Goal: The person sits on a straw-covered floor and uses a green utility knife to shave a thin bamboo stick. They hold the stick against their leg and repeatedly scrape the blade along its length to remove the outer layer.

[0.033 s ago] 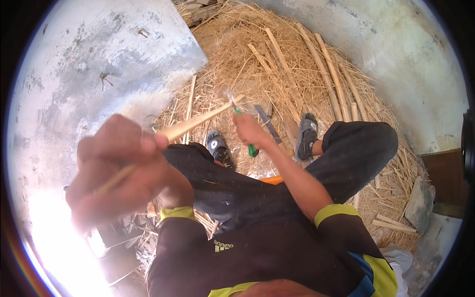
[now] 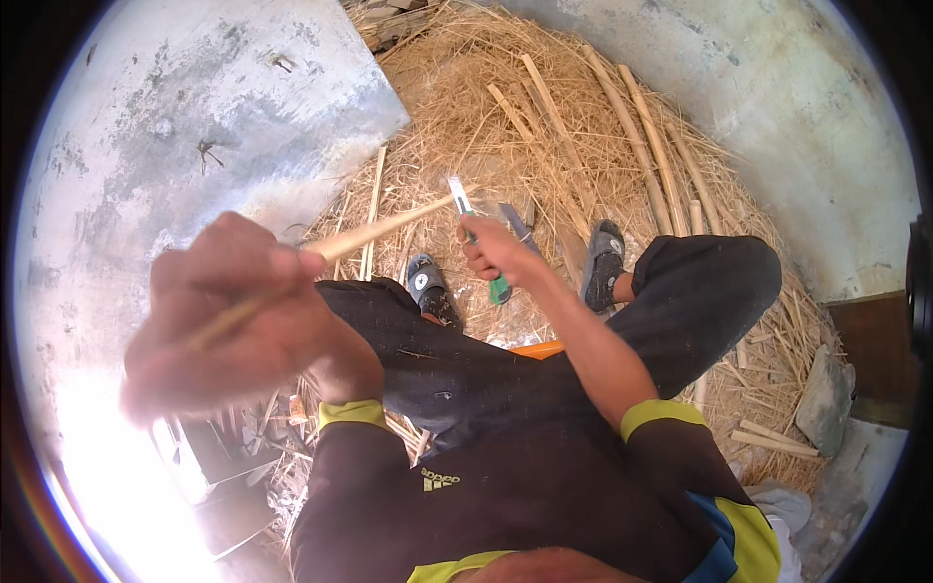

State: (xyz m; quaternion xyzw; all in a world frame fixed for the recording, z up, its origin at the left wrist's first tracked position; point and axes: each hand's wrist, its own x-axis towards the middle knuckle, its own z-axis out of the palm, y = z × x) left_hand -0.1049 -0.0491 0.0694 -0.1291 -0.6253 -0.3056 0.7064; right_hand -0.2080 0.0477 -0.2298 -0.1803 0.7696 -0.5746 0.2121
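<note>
Clamped in the left hand (image 2: 233, 330) is a thin bamboo stick (image 2: 389, 228), its far tip meeting the blade of a green-handled knife (image 2: 476, 243) that the right hand (image 2: 496, 255) grips closed. Shaving the tip looks like the step in hand (straw (image 2: 583, 155) and cut stalks lie beyond). Next move likely needs a steady stick and a shallow outward stroke.

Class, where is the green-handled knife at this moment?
In the head view, centre frame: the right hand grips the green-handled knife, its blade meeting the bamboo strip's tip.
</note>
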